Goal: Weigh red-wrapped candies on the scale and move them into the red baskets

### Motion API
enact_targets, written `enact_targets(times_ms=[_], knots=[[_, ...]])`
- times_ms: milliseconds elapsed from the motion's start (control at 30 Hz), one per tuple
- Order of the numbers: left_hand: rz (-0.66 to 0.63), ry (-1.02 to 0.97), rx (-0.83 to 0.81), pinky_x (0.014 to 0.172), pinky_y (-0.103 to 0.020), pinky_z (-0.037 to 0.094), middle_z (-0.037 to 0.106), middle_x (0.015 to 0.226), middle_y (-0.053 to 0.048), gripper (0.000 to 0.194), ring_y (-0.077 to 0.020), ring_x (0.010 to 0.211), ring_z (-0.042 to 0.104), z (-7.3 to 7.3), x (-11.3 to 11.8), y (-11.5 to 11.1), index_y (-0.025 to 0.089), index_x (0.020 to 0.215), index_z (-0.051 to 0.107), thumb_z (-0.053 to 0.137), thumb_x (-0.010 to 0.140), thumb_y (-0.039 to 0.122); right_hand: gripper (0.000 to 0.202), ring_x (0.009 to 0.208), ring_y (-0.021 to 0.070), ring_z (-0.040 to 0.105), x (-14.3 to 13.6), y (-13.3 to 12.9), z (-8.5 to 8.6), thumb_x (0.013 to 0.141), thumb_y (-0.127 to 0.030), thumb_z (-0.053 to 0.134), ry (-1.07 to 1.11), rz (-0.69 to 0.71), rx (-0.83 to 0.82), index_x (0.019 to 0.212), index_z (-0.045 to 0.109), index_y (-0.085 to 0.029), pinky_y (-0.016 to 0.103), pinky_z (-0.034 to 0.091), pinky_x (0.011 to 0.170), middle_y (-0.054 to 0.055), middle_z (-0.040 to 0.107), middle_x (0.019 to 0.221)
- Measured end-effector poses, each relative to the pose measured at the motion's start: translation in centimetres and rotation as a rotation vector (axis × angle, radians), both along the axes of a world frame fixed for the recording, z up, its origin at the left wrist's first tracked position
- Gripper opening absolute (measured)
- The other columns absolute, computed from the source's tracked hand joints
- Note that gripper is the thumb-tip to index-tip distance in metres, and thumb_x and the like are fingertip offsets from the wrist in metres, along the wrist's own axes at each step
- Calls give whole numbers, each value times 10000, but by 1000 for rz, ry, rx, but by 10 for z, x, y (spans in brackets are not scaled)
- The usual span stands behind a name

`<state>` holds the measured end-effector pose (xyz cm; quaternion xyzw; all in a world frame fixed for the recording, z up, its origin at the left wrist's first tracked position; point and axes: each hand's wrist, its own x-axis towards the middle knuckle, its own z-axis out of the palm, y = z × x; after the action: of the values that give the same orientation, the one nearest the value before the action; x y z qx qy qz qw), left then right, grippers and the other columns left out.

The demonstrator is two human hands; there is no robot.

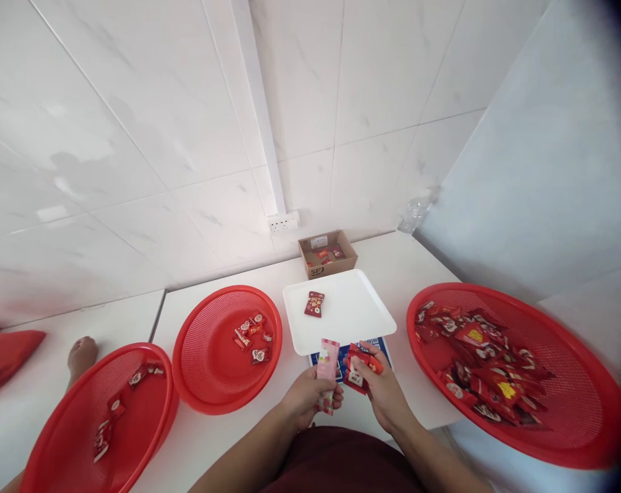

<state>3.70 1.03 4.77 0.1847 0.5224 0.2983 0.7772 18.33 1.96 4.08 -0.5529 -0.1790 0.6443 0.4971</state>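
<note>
Head view, items listed outward from the hands. One pink packet (328, 359), pinched between thumb and fingers of the left hand (307, 397); long axis pointing away from the body, upper end clear of the grip. One bunch of red packets (358, 373), clasped in the right hand (385, 392), thumb pressed on top; exact count hidden. Bunch lies just right of the pink packet, a narrow gap between; right hand the nearer to the gap's far side.

Appearance: pink packet slim, pale, with coloured print and crimped end; bunch glossy red, white print, some orange and blue showing.

Just beyond both hands: one white tray (364, 301), bearing one dark red packet (314, 304), nearer the left hand's side. Beyond the tray: one cardboard box (333, 269), small packets inside. Right of the right hand: one large red basket (577, 404), well stocked. Left of the left hand: one red basket (200, 356), few packets.
</note>
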Motion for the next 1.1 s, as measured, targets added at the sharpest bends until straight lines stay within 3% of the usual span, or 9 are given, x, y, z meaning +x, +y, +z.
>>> enact_targets(times_ms=[67, 200, 367, 467, 667, 833, 967, 1100], knots=[[52, -42, 1, 652, -301, 454, 613, 720, -27, 423, -134, 630, 576, 4, -1, 0, 145, 974, 545, 713, 615, 293, 640, 721, 180, 619, -3, -1, -2, 574, -405, 737, -60, 70, 0, 1128, 449, -266, 322, 502, 672, -6, 662, 851], [-12, -121, 60, 675, -311, 452, 627, 917, -50, 522, -149, 704, 605, 9, 2, 1, 209, 1068, 537, 737, 617, 381, 617, 813, 208, 617, -15, -4, -7, 603, -485, 688, -109, 213, 20, 1124, 448, -258, 325, 510, 627, 47, 625, 1027], [61, 4, 97, 575, -263, 415, 603, 649, -3, 567, -112, 519, 557, 1, 3, 5, 164, 1071, 542, 722, 611, 444, 577, 686, 160, 583, -28, -6, -8, 678, -603, 559, -139, 321, 30, 1122, 460, -249, 279, 456, 536, 52, 627, 992], [107, 80, 74, 537, -257, 415, 590, 603, 6, 566, -104, 481, 530, -6, 0, 5, 140, 1035, 554, 735, 588, 436, 603, 595, 133, 549, -29, -6, -4, 673, -626, 553, -108, 357, 38, 1124, 461, -237, 273, 431, 517, 33, 638, 921], [215, 114, 40, 487, -231, 421, 586, 584, 5, 406, -83, 453, 502, -10, -3, 5, 125, 880, 572, 732, 613, 386, 462, 564, 127, 553, -26, -1, -6, 696, -580, 568, -64, 275, -33, 993, 528, -228, 246, 424, 510, -11, 625, 715], [281, 61, -31, 462, -202, 426, 565, 536, 8, 230, -77, 441, 507, -7, -10, 5, 122, 798, 565, 676, 707, 301, 243, 622, 117, 591, -19, 34, -11, 749, -391, 595, 40, 133, -127, 943, 552, -252, 206, 460, 500, -12, 617, 783], [306, 54, -51, 469, -190, 445, 588, 561, -2, 176, -69, 445, 517, -3, -17, 1, 122, 806, 565, 648, 742, 263, 383, 730, 134, 640, -11, 68, -9, 736, -344, 620, 212, 142, -49, 1094, 489, -311, 265, 532, 651, -13, 594, 937], [323, 57, -59, 440, -180, 432, 574, 528, 8, 143, -70, 423, 515, -2, -25, -5, 129, 787, 552, 616, 771, 256, 368, 711, 150, 635, 4, 81, -18, 691, -392, 656, 89, 85, -76, 1014, 513, -289, 310, 538, 665, 11, 565, 967]])
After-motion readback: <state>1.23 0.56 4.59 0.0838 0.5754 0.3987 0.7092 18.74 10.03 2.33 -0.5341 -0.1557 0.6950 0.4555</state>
